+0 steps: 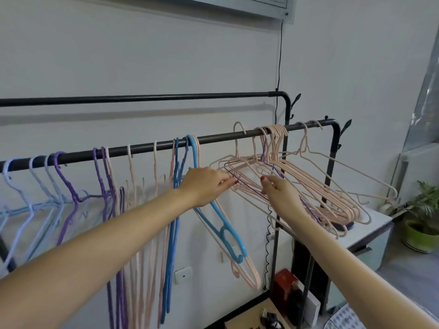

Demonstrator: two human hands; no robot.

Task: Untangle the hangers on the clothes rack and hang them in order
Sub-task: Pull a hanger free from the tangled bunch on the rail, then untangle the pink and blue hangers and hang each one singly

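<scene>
A: Where are the hangers?

B: They all hang on the front rail (152, 146) of the black clothes rack. Near the right end of this rail there is a bundle of pink hangers (306, 186), tilted up and tangled together, and one thin purple hanger (273, 166) is caught inside it. Just left of the bundle, on the same rail, hang the blue hangers (193, 157). More to the left along the rail come some pale pink ones (130, 176), then the purple hangers (104, 179), and at the left end the light blue hangers (42, 186).

A: And the hands?

B: Both are below the rail, at the left corner of the pink bundle. The left hand (206, 184) has its fingers curled around the wires at that corner. The right hand (278, 188) is just beside it and pinches a wire of the same bundle between the thumb and the fingers.

A: Is there something else close to the rail?

B: Behind the rail is a second, higher rail (142, 99). Under the right end of the front rail stands a white cabinet (370, 230), and further right of it a plant in a green pot (420, 236)
</scene>
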